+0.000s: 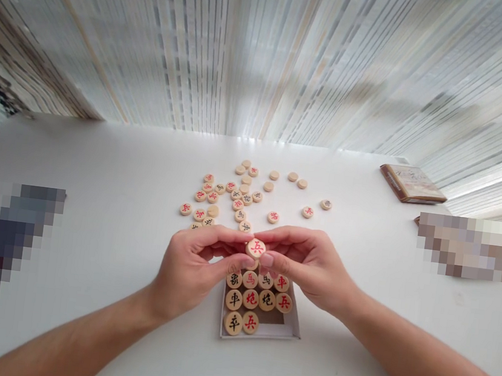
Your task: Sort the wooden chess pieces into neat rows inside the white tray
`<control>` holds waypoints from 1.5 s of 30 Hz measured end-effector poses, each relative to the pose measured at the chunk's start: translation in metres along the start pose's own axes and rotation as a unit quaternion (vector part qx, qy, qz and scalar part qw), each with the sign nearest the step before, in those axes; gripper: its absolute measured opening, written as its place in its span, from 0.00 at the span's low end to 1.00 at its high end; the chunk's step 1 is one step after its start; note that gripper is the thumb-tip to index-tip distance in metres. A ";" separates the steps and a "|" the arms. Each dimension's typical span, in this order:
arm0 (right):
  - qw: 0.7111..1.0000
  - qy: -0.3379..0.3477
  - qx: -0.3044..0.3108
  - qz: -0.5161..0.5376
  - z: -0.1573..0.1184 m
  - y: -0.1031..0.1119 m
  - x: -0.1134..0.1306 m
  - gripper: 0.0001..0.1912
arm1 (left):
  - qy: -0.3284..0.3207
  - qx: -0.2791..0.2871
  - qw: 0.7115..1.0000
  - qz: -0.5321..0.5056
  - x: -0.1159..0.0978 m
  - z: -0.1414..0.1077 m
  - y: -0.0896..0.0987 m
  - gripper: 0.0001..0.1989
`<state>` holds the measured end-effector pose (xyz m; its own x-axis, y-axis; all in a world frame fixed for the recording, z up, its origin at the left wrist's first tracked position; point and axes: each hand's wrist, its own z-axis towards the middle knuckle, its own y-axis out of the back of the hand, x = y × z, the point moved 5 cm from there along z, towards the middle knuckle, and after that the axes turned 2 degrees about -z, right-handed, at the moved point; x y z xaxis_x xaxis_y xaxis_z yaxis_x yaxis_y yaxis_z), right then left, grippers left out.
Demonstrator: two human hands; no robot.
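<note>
A round wooden piece with a red character [256, 248] is held between the fingertips of both hands, above the back of a small open box [260, 337]. My left hand [203, 261] pinches it from the left, and my right hand [305, 265] from the right. Inside the box lie rows of round pieces with red or black characters, such as a black-marked piece [233, 322] at the front left and a red-marked piece [250, 322] beside it. The front right part of the box shows its bare bottom. The hands hide the box's back part.
Loose pieces [238, 205] are scattered on the white table [117, 196] beyond the hands, some blank side up. A brown box [412, 184] lies at the back right. Blurred-out objects lie at far left and right; a striped curtain [249, 53] hangs behind.
</note>
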<state>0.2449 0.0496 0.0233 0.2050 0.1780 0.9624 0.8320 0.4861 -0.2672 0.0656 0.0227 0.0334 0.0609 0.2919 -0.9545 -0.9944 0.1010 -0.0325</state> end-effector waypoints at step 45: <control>0.991 -0.110 0.045 -0.061 -0.011 -0.011 -0.006 0.20 | -0.251 0.085 0.944 0.198 -0.021 -0.011 -0.013 0.13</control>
<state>0.2406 0.0341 0.0213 -0.0191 0.2907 0.9566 0.7920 0.5884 -0.1630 0.0766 0.0049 0.0505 -0.2366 0.7488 -0.6191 -0.9220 0.0280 0.3861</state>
